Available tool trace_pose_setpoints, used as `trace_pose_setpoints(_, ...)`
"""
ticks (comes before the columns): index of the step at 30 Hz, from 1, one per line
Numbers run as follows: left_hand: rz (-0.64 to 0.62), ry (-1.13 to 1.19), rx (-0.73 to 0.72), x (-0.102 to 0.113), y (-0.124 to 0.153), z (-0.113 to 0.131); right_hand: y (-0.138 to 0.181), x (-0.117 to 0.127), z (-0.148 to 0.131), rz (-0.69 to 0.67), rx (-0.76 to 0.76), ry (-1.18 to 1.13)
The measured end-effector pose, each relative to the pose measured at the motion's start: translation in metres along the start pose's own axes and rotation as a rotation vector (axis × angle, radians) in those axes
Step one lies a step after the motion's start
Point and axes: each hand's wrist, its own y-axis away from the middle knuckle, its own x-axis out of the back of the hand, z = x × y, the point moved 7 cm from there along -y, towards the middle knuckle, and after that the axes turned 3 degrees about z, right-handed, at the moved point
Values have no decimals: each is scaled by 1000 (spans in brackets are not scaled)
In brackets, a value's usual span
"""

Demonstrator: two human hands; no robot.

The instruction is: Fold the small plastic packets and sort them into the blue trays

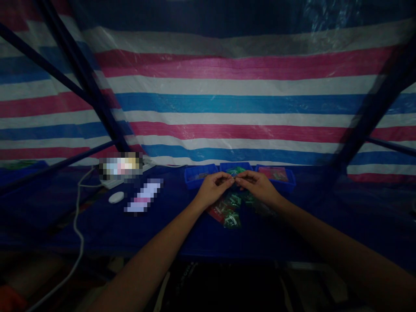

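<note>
My left hand (216, 185) and my right hand (255, 184) meet fingertip to fingertip over the blue table. Both are closed in a pinch around something too small and dark to name. Just beyond them stand three blue bins: a left bin (194, 183), a middle bin (227, 165) with green material in it, and a right bin (287, 187) holding a reddish packet (272, 173). Below my hands lies a pile of small clear and green plastic packets (232, 216) with shiny pieces inside, beside a red piece (215, 213).
On the left of the table (156, 234) lie a blurred-out phone-like object (144, 197), a white round object (116, 197) and a power strip (113, 183) with a white cable (78, 216). Blue metal bars (97, 108) frame a striped tarp (227, 104) behind.
</note>
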Motion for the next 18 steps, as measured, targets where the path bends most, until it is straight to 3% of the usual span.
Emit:
trace_pose_setpoints(6,-3,-21,61,1,0,-5,-2,2,4,9,9,-32)
trace_pose_setpoints(18,14,-93,16,3,0,0,-1,3,0,42,25,-21)
